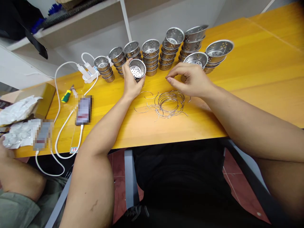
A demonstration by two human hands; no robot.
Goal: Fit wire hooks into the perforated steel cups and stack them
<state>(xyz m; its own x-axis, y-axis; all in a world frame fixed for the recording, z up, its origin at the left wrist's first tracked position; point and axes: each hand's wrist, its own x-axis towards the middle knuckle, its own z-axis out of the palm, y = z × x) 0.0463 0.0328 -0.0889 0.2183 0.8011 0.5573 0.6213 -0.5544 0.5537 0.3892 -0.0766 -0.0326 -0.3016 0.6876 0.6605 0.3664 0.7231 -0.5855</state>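
Note:
My left hand (131, 83) is closed around a small perforated metal cup (137, 71), its open top tilted toward me. Thumb and fingers grip the cup's sides, in front of the stacked cups. To the right, my right hand (193, 79) hangs above the table with thumb and forefinger tips drawn together; whatever they may pinch is too small to make out. Just behind that hand stands a perforated cup (196, 58), partly covered by it. Below and between both hands lies a loose pile of curved metal wires (169, 103).
Stacks of perforated metal cups (151, 58) line the table's back. A power strip (90, 74) with white cables, a green-yellow screwdriver (66, 95) and a phone (83, 110) lie left. Further left are another phone (43, 135), plastic bags (17, 110) and another person's arm (20, 177).

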